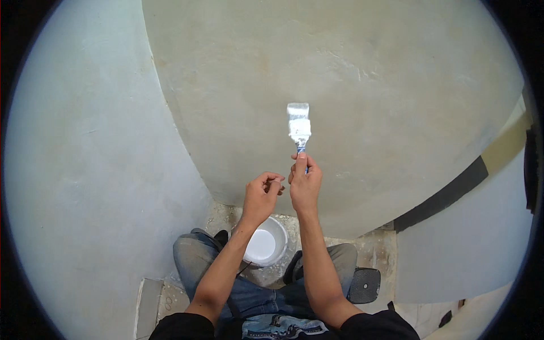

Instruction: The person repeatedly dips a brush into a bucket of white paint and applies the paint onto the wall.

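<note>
My right hand (306,187) is closed round the blue handle of a flat paintbrush (299,127), held upright in front of the wall. White paint coats its bristles and ferrule. The bristle tips are at or very near the grey-beige wall (243,113); I cannot tell whether they touch. Just left of the handle, my left hand (263,197) is curled, thumb against fingers; anything inside is hidden or too small to name. Below that hand, between my legs, a white bucket (281,233) stands on the floor with white paint (262,245) in it.
A pale side wall (102,141) meets the front wall in a corner at left. At right are a dark strip (447,192) and a light curved surface (453,243). The floor (374,249) is stained and speckled. A dark, flat object (364,285) lies beside my right leg.
</note>
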A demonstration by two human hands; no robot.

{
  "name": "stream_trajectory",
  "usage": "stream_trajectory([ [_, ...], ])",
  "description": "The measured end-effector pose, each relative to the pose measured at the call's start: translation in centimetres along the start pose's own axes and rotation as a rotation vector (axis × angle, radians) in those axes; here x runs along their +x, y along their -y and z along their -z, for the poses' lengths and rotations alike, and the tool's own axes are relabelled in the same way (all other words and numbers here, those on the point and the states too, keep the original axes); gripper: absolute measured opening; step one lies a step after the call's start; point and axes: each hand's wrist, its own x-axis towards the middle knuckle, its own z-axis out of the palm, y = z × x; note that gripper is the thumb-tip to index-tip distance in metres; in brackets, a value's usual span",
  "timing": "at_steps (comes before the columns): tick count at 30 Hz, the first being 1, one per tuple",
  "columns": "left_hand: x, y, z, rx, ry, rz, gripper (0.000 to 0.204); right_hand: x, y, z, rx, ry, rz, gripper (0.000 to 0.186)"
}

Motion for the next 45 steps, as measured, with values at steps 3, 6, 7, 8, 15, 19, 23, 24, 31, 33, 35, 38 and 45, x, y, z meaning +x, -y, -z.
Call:
stream_trajectory([
  [3,0.9,1.5,-1.0,-0.067,-0.125,-0.032,0.018,0.1,-3.6,0.3,0.092,-0.017,-0.149,0.035],
  [6,1.3,3.5,-1.9,0.113,-0.191,-0.034,0.018,-1.2,-10.1,0.6,-0.222,-0.111,-0.109,0.034],
  [7,1.1,3.9,-2.5,0.216,-0.159,-0.045,0.019,-1.6,-13.6,1.3,-0.111,-0.147,-0.175,0.033],
  [8,0.8,4.4,-2.6,0.325,-0.139,-0.051,0.019,-1.8,-15.3,1.5,0.005,-0.17,-0.248,0.032],
  [15,0.5,3.2,-3.1,0.45,-0.12,-0.013,0.025,-0.1,-6.0,3.3,0.173,-0.07,-0.404,0.028],
  [19,2.5,0.1,-4.6,0.206,-0.007,0.031,0.032,2.7,0.6,2.7,0.183,-0.052,-0.23,0.029],
  [23,2.8,-5.0,-5.0,0.04,0.07,0.065,0.042,2.4,5.6,2.3,0.176,0.004,-0.095,0.033],
  [24,2.8,-5.1,-4.9,0.015,0.068,0.049,0.044,2.1,5.3,2.1,0.176,0.007,-0.1,0.033],
  [31,1.7,2.5,-6.7,0.342,0.188,0.225,0.055,-0.9,-11.5,5.9,0.224,-0.042,-0.183,0.026],
  [33,1.0,5.4,-7.1,0.404,0.2,0.24,0.061,-2.2,-13.5,6.0,0.323,-0.111,-0.289,0.024],
  [35,1.1,7.6,-6.9,0.413,0.226,0.313,0.06,-2.7,-13.6,5.5,0.424,-0.166,-0.402,0.023],
  [38,1.3,6.7,-8.0,0.36,0.187,0.343,0.06,-2.3,-12.2,5.9,0.348,-0.226,-0.437,0.024],
  [45,2.4,-4.9,-10.9,0.159,0.046,-0.107,0.046,2.3,1.1,6.4,-0.113,-0.103,0.096,0.031],
])
